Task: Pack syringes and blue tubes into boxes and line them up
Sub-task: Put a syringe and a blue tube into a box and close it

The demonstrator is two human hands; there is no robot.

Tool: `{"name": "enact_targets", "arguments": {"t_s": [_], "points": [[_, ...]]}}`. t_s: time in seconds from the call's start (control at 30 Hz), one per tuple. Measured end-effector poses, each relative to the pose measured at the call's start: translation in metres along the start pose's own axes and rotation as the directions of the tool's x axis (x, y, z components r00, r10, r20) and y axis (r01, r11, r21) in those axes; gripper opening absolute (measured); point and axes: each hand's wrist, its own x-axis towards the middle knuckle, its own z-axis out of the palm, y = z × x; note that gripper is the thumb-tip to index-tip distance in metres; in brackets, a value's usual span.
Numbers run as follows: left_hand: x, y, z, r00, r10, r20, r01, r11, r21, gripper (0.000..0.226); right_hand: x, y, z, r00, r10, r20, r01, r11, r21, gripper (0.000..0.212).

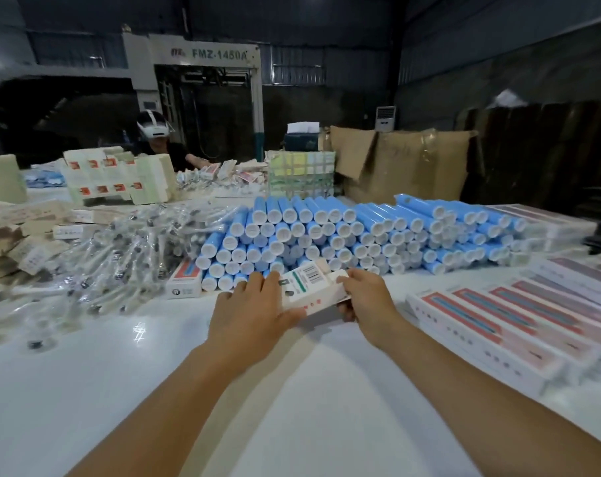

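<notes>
Both hands meet on one white box [311, 287] held just above the white table [154, 390]. Left hand [254, 311] grips the box's near-left end, thumb curled under its lower edge and fingers laid over its top face. Right hand [364, 299] pinches the right end, fingers [347, 280] curled over the far edge and thumb beneath. That box is tilted, its barcode label facing up and its far end rising toward the blue tubes [344, 235]. Whether anything is inside it cannot be told.

Directly beyond the box, those tubes lie stacked in a long low heap, white caps facing the camera; the nearest caps sit just behind the left hand's fingertips. Beside the heap's left end, a second box with a red panel [185, 278] rests flat on the table. Farther left spreads a loose pile of syringes in clear wrappers [130, 249], with flat unfolded cartons [23, 232] beyond them at the table's left edge.

Right of the hands, finished boxes with red and blue fronts [492, 325] lie side by side in a row, well apart from the held box. Across the table another person wearing a headset [154, 127] sits behind more cartons, with large cardboard boxes [402, 163] to the right.
</notes>
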Motion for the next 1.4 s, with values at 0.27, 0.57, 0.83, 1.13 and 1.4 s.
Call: {"name": "enact_targets", "arguments": {"t_s": [0.27, 0.57, 0.83, 1.13, 1.4], "points": [[-0.004, 0.008, 0.005, 0.993, 0.111, -0.043, -0.102, 0.980, 0.170, 0.063, 0.005, -0.026, -0.011, 0.899, -0.429, -0.090, 0.324, 0.788, -0.524, 0.015], [-0.003, 0.013, 0.008, 0.987, 0.142, 0.071, -0.155, 0.961, 0.230, 0.063, 0.135, -0.131, -0.069, 0.826, -0.562, 0.030, 0.086, 0.074, -0.994, 0.017], [0.001, 0.014, 0.012, 0.984, 0.129, 0.124, -0.152, 0.966, 0.207, 0.058, 0.192, -0.120, -0.088, 0.926, -0.360, -0.115, -0.188, -0.173, -0.967, 0.020], [0.001, 0.011, 0.009, 0.987, 0.113, 0.110, -0.135, 0.967, 0.215, 0.065, 0.143, -0.153, -0.066, 0.795, -0.607, -0.015, 0.179, 0.258, -0.949, 0.047], [-0.003, 0.008, 0.001, 0.998, 0.054, 0.020, -0.056, 0.985, 0.163, 0.056, 0.020, -0.078, -0.045, 0.886, -0.420, -0.196, 0.392, 0.905, -0.165, 0.088]]}}
